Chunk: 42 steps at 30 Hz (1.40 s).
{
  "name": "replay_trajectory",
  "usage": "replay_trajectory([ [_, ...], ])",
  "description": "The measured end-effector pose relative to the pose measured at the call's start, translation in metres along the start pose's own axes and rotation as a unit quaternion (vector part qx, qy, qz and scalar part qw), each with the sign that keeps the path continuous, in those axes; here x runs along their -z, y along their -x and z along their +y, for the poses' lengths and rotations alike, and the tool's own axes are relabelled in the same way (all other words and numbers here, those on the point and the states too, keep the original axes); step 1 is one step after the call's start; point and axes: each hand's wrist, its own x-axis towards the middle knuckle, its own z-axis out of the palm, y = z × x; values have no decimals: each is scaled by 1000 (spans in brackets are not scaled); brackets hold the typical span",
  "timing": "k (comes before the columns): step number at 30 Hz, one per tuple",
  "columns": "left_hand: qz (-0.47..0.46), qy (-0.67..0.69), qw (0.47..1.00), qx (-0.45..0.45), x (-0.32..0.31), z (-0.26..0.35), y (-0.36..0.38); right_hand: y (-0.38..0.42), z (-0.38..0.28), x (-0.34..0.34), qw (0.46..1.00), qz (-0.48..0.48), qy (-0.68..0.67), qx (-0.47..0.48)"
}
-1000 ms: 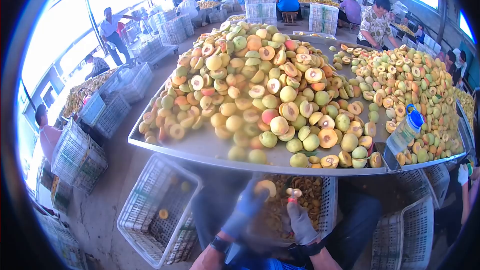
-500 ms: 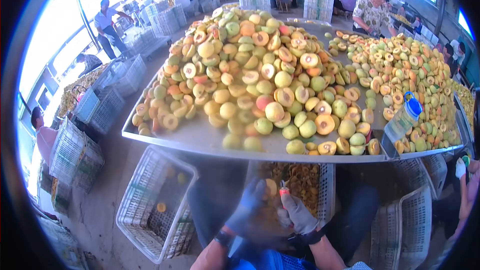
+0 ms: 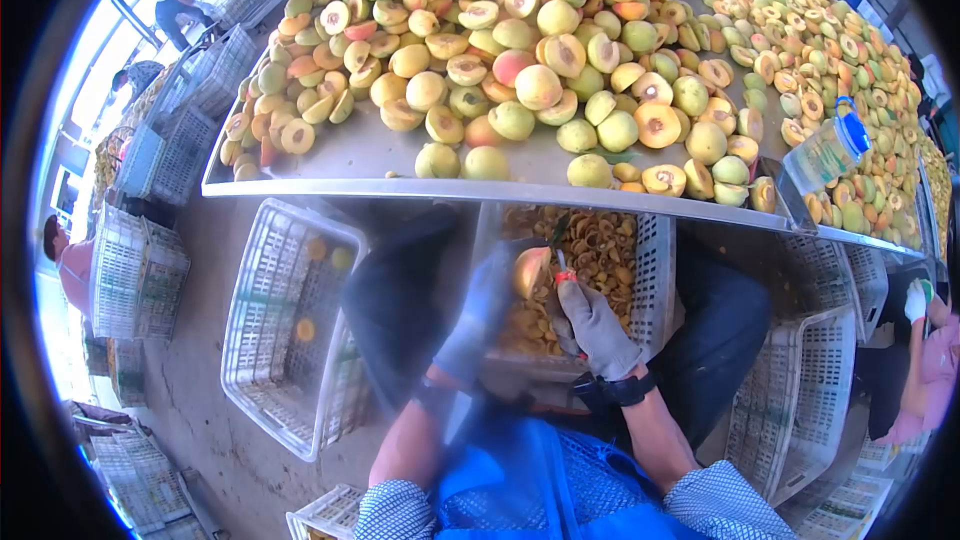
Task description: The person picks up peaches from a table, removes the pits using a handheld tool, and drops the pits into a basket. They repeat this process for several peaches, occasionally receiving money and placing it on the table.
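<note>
My left hand (image 3: 484, 300), in a grey-blue glove and smeared by motion, grips a cut yellow peach (image 3: 530, 273) at its fingertips. My right hand (image 3: 600, 332), in a grey glove, is closed round a small red-handled pitting tool (image 3: 565, 274) whose metal tip points up, right beside the peach. Both hands are above a crate (image 3: 655, 275) between my knees, with scooped-out peach scraps (image 3: 603, 243) in it. Over them stands a metal-edged table (image 3: 370, 155) heaped with whole and halved peaches (image 3: 480, 40).
A white crate (image 3: 240, 340) with a few peaches stands at left, more stacked crates (image 3: 790, 410) at right. A blue-capped bottle (image 3: 825, 152) sits on the table by a metal divider (image 3: 785, 195). Another person's gloved hand (image 3: 916, 300) shows at far right.
The view has tipped downward, so the table sits higher in it. My left hand has brought the peach up against the tool in my right hand; its cut side now shows differently.
</note>
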Motion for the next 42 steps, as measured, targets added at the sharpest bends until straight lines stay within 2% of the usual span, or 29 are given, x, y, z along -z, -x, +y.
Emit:
replay_trajectory([
  [1,3,0,1000,6,-2,-3,3,1,7,-1,1000,-1,-2,-7],
  [4,15,8,1000,20,-9,-8,0,-16,31,-3,980,46,161,107],
  [5,13,13,1000,13,-9,-11,-1,-16,37,0,980,47,161,106],
  [8,12,18,1000,0,-5,-15,-1,-10,26,-6,969,24,222,110],
  [10,38,0,998,-41,-6,-19,-2,-6,17,-10,945,52,266,185],
  [14,44,26,998,-37,-6,-21,-4,-7,14,-8,936,64,313,148],
  [16,49,-27,995,-81,-9,-17,-3,-7,9,-9,931,62,342,114],
  [19,68,-41,993,-85,-11,-15,-2,-9,10,-11,925,58,359,110],
  [23,72,-62,991,-98,-8,-19,-4,-12,15,-12,925,50,352,137],
  [25,101,-81,988,-79,-9,-17,-4,-11,11,-13,919,47,367,137],
  [29,141,-133,976,-98,-8,-26,-9,-16,21,-9,915,50,369,153],
  [30,150,-141,974,-95,-9,-26,-7,-16,23,-8,930,27,339,139],
  [31,169,-180,959,-139,-13,-25,-5,-17,25,-7,942,3,310,129],
  [33,154,-202,959,-128,-13,-18,-4,-19,34,-9,928,35,345,138],
  [36,160,-223,950,-150,-11,-14,-3,-18,28,-12,914,48,348,204],
  [38,149,-206,966,-39,-17,1,4,-18,35,-11,909,49,366,194],
  [42,166,-226,953,-111,-11,-17,-2,-14,27,-13,907,46,382,173],
])
